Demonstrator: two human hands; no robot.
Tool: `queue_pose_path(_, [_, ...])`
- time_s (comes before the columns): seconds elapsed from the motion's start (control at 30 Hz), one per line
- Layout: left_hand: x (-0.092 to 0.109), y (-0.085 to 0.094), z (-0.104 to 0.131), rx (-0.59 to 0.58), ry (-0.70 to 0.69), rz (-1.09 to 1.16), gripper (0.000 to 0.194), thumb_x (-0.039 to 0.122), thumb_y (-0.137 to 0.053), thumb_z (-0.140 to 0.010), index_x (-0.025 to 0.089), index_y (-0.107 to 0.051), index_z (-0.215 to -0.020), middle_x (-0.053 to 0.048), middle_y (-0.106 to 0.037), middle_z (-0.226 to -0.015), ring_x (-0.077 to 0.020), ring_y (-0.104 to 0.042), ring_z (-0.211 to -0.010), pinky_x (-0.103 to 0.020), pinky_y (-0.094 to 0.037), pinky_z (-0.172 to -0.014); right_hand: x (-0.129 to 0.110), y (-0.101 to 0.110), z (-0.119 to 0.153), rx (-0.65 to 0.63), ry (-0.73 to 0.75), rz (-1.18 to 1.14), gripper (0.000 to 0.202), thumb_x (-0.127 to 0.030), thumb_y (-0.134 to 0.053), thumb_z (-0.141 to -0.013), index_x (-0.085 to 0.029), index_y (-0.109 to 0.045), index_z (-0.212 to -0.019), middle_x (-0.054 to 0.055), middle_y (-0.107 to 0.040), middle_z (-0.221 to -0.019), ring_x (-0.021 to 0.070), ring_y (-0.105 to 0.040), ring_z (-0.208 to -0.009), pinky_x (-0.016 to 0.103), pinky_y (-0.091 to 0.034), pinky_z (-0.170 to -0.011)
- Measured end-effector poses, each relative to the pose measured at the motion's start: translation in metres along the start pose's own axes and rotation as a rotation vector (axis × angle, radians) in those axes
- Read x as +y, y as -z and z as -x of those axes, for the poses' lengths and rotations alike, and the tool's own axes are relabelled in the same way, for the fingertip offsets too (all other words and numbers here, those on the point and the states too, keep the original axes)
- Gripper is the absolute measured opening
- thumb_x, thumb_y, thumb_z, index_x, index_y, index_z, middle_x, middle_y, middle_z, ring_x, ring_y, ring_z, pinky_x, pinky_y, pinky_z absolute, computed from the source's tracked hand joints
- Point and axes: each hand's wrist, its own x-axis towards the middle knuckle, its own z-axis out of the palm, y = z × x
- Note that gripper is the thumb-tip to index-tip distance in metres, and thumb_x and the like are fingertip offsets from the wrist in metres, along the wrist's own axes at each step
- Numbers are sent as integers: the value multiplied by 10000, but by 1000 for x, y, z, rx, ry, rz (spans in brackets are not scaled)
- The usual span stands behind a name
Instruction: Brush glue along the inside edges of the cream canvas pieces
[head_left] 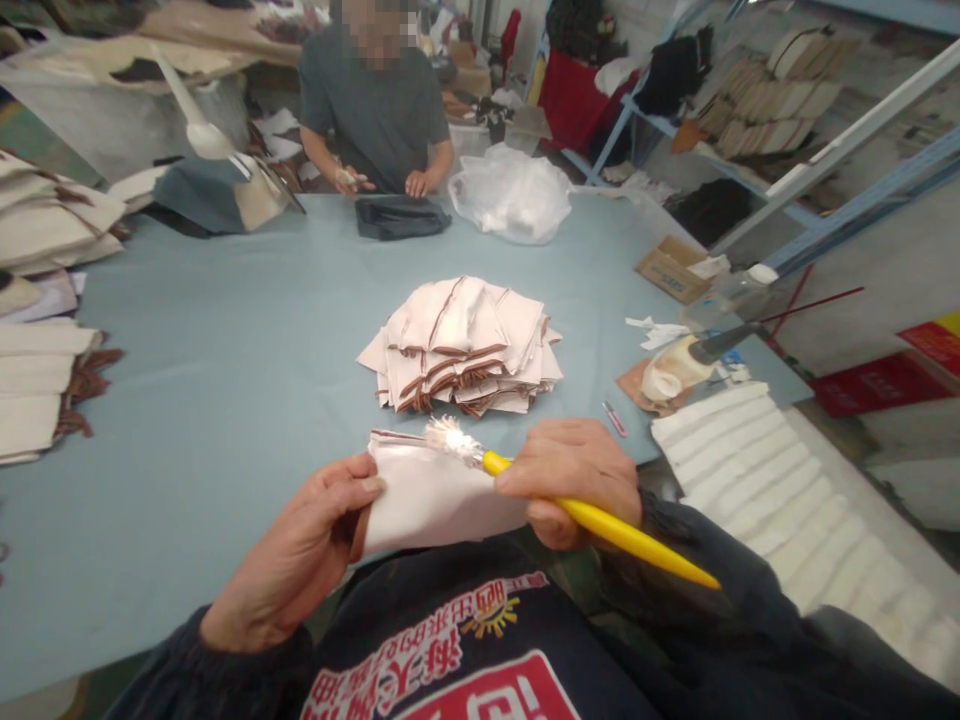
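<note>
While the left hand (289, 550) grasps the left end of a pale, brown-edged piece (442, 505), the right hand (577, 475) is closed around a brush (600, 520) with a yellow handle, its whitish bristles at the piece's upper edge. Whether the right hand also grips the piece cannot be told. Piece and brush are both on the near side of the pile (465, 345), a heap of similar pieces on the table (225, 400). To the right of the pile, a small pink-handled tool (615, 418) lies near a whitish container (671, 370). Left of the pile is a stack of pale pieces (37, 390). Beyond the pile are a folded dark item (401, 217), a clear plastic bag (514, 195) just beside it, and a person (375, 120) at the far edge.
</note>
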Motion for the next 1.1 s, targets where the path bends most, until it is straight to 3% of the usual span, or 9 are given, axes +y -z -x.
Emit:
queue_pose_path(0.1, [-2,-5,-1,-15,-30,-72,370,297,-946,-510,157,-655,-691,12,-635,-639,-122,-569,-550,-213,-514,-510,-3,-1,3,19,12,29,261,-313,-443,-1052,-192,-631,-916,-35,-593,-591,108,-521,-454,261,-412,-467])
queue_pose_path(0.27, [-13,-10,-8,-117,-195,-342,251,381,-822,-746,186,-668,-786,52,-541,-618,-103,-469,-565,-206,-483,-584,-2,-13,-5,-82,54,103,199,-264,-497,-1007,-225,-610,-847,-55,-618,-590,97,-542,-468,254,-450,-477])
queue_pose_path(0.37, [-18,-14,-12,-156,-295,-493,222,371,-805,-760,200,-707,-863,11,-643,-732,-165,-557,-716,-265,-511,-723,-4,-23,-8,-76,88,94,260,-291,-442,-1037,-214,-610,-854,-52,-631,-596,99,-544,-473,264,-457,-469])
queue_pose_path(0.5, [-24,-13,-14,-90,-450,-619,210,412,-728,-811,206,-719,-850,-28,-702,-795,-202,-575,-727,-285,-477,-672,-8,-33,2,-41,74,-37,225,-303,-462,-1031,-200,-624,-914,-22,-656,-626,122,-582,-485,276,-479,-467])
queue_pose_path(0.57, [-31,-7,-16,-25,-586,-733,165,357,-665,-855,211,-697,-787,-24,-685,-740,-193,-573,-688,-280,-452,-644,-11,-34,12,55,-56,-139,197,-326,-500,-1023,-221,-637,-928,-32,-649,-615,113,-574,-459,262,-484,-468])
queue_pose_path(0.7, [-50,9,-23,102,-1023,-1032,267,135,-571,-865,223,-536,-615,19,-519,-569,-138,-440,-529,-278,-374,-582,-16,-25,30,297,-595,-234,270,-362,-468,-1041,-227,-663,-912,-67,-552,-524,91,-481,-373,224,-432,-395])
queue_pose_path(0.77, [-57,16,-26,111,-1225,-1169,318,51,-542,-850,230,-473,-596,27,-479,-547,-133,-409,-510,-289,-360,-580,-17,-19,32,404,-764,-206,301,-386,-472,-1041,-211,-652,-875,-82,-503,-487,84,-461,-362,197,-393,-363])
queue_pose_path(0.93, [-62,22,-30,136,-1392,-1388,323,7,-538,-836,241,-491,-618,17,-495,-547,-157,-444,-522,-325,-346,-577,-17,-20,27,446,-881,-269,303,-385,-495,-1038,-190,-654,-869,-88,-511,-467,62,-431,-338,160,-362,-340])
queue_pose_path(1.1, [-65,23,-31,200,-1419,-1358,300,-14,-556,-799,237,-526,-638,10,-503,-561,-167,-450,-531,-326,-328,-556,-26,-37,29,299,-840,-234,203,-327,-519,-1020,-214,-653,-919,-83,-528,-514,76,-480,-378,182,-414,-371])
